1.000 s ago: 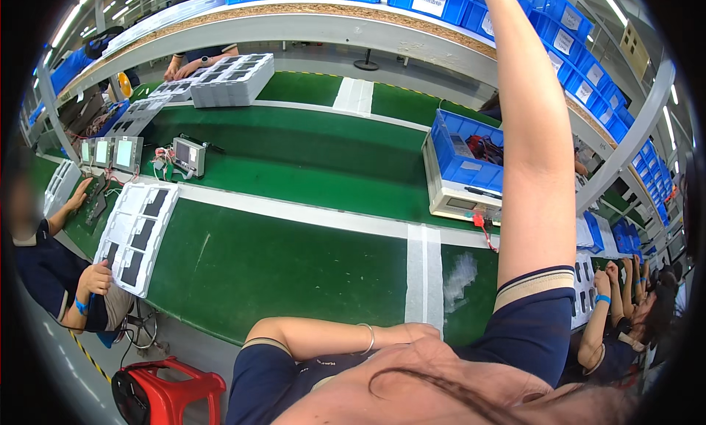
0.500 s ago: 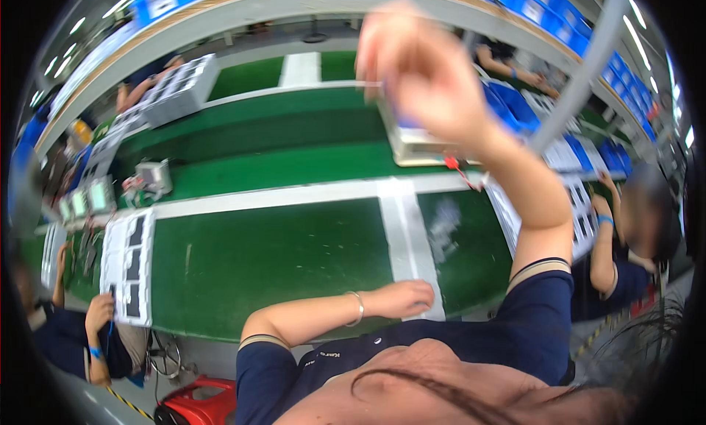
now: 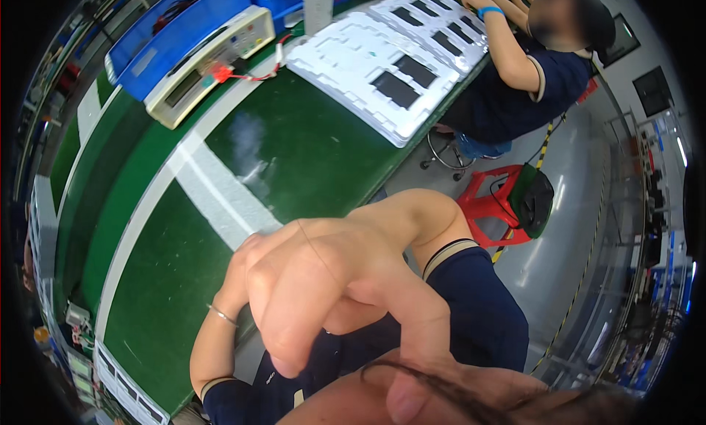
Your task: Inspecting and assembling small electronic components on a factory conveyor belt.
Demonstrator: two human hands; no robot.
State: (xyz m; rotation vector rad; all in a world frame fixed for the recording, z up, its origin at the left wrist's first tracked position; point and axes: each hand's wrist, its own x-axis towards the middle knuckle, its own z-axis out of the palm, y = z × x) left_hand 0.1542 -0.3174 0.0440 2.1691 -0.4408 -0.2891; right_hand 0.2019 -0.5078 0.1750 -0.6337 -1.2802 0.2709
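Note:
Large and close in the head view is my right hand [image 3: 316, 278], raised in front of my chest. Its back faces up, with the bent fingers and the thumb pointing down and apart; nothing shows between them. My left hand [image 3: 241, 261] is behind it at the table's edge, a metal bangle [image 3: 222, 314] on the wrist. The right hand covers the left one's fingers. Closest to both hands is the grey-white strip [image 3: 220, 193] across the green tabletop [image 3: 294, 153].
White trays [image 3: 346, 79] with black rectangular pieces lie at the far right, before a co-worker [image 3: 507, 86]. A beige instrument [image 3: 209, 68] with red leads stands beside blue bins [image 3: 176, 35]. A red stool [image 3: 489, 197] is on the floor to the right. Another tray [image 3: 125, 388] sits lower left.
My right hand has come down from above the instrument, back toward my body. The view has swung to the right, bringing the trays, co-worker and red stool further in. The left hand became partly covered.

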